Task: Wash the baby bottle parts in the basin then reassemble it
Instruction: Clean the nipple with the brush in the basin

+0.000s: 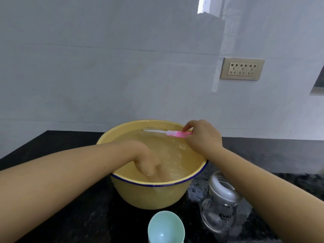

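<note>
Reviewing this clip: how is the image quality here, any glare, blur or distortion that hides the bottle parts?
Head view: soft and slightly blurred overall. Wide-angle bending curves the counter edge and stretches both forearms. A window reflection glares on the glossy wall. Rippled water in the basin hides what the left hand grips. The glass bottle shows blurry highlights. The right hand holds the pink brush, readable enough.
</note>
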A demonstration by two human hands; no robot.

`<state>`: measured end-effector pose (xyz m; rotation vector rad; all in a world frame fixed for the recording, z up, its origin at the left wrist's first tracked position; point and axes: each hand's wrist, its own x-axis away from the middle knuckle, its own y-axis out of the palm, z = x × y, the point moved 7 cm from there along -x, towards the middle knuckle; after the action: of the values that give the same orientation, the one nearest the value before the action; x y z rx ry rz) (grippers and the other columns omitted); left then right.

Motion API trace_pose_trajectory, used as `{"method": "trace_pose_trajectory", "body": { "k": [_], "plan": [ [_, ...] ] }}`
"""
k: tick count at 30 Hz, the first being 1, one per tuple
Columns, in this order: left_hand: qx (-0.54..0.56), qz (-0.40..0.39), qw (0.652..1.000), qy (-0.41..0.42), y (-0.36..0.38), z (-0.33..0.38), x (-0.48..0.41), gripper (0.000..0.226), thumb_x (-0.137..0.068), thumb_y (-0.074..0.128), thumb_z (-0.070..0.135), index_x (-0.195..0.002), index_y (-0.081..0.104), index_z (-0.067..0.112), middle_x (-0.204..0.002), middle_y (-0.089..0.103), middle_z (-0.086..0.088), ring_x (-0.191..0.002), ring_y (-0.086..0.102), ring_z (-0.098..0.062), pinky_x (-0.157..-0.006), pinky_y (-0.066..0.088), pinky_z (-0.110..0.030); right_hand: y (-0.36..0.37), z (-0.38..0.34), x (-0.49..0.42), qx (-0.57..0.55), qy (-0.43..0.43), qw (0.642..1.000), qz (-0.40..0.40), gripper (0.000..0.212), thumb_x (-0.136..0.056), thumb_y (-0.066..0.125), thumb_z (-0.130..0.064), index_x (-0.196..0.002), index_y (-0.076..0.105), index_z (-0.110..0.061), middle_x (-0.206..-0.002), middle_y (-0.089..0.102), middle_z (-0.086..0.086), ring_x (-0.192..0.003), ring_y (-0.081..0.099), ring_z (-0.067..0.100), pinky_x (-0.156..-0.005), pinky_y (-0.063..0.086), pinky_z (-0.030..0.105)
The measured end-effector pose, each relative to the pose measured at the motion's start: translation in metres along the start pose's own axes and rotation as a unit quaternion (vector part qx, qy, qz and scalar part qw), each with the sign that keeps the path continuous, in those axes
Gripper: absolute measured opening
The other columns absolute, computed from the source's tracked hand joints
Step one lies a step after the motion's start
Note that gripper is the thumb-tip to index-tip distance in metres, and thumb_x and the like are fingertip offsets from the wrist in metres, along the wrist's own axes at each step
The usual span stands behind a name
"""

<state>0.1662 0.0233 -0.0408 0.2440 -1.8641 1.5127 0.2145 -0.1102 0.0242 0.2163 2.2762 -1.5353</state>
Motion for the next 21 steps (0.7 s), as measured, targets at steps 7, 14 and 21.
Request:
{"method": "trace_pose_trajectory", "body": {
  "k": [7, 14, 21],
  "plan": [
    [-0.033, 0.012, 0.998, -0.061, -0.001, -0.041, 0.003, 0.057, -0.094, 0.051, 0.018, -0.146, 0.028, 0.014, -0.149, 0.034, -0.008, -0.135, 0.035, -0.028, -0.106, 0.031, -0.035, 0.003, 0.002, -0.001, 0.002, 0.001, 1.0, 0.005, 0.015, -0.088, 0.056, -0.034, -0.1, 0.065, -0.031, -0.098, 0.053, -0.004, -0.084, 0.057, 0.019, -0.064, 0.038, 0.027],
    [0.013, 0.097, 0.99, -0.105, -0.013, -0.075, -0.011, 0.061, -0.095, 0.051, 0.027, -0.145, 0.024, 0.005, -0.147, 0.037, -0.013, -0.133, 0.039, -0.029, -0.109, 0.034, -0.036, 0.004, 0.002, -0.002, 0.002, -0.001, 1.0, 0.008, 0.015, -0.088, 0.057, -0.039, -0.098, 0.065, -0.032, -0.092, 0.05, -0.005, -0.085, 0.058, 0.019, -0.065, 0.04, 0.028],
    [0.052, 0.086, 0.993, -0.066, -0.021, -0.075, -0.021, 0.063, -0.095, 0.046, 0.016, -0.15, 0.015, 0.021, -0.154, 0.027, -0.005, -0.14, 0.028, -0.024, -0.114, 0.028, -0.038, 0.005, 0.003, -0.002, 0.001, -0.001, 1.0, 0.004, 0.013, -0.088, 0.056, -0.035, -0.099, 0.064, -0.032, -0.093, 0.049, -0.006, -0.085, 0.057, 0.018, -0.065, 0.039, 0.027]
  ]
}}
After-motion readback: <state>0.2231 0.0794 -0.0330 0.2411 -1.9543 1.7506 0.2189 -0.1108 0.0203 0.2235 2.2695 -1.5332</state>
